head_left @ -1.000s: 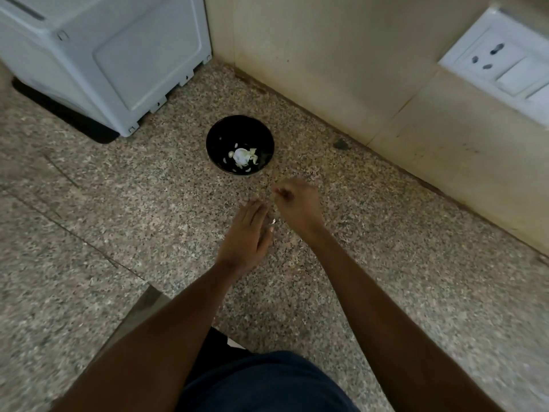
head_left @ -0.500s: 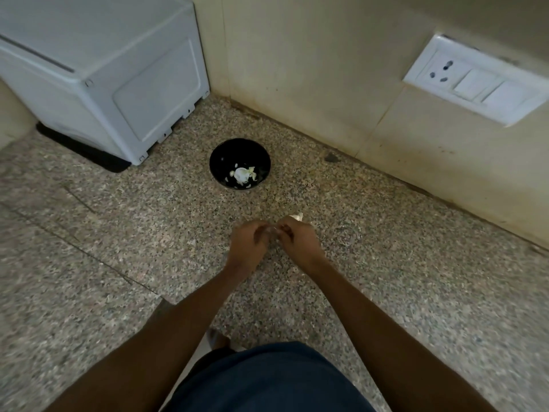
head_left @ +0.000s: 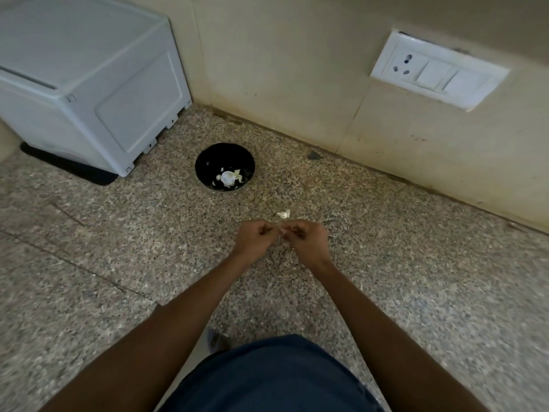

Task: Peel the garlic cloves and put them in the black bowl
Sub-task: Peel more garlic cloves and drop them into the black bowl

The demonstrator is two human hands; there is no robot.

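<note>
A small black bowl (head_left: 208, 156) stands on the speckled granite counter (head_left: 386, 263) near the wall, holding white garlic pieces (head_left: 228, 177). One loose garlic clove (head_left: 283, 214) lies on the counter just beyond my hands. My left hand (head_left: 255, 238) and my right hand (head_left: 306, 240) meet fingertip to fingertip in front of the bowl, both with curled fingers pinching a small garlic clove (head_left: 280, 231) between them. That clove is almost wholly hidden by the fingers.
A white boxy appliance (head_left: 89, 84) sits at the back left on a dark mat. A beige tiled wall with a white socket and switch plate (head_left: 436, 71) runs behind the counter. A counter seam crosses the left side.
My hands came together from apart and now pinch a clove between them. The view pulled back and tilted up, and a loose clove shows on the counter beyond the fingers.
</note>
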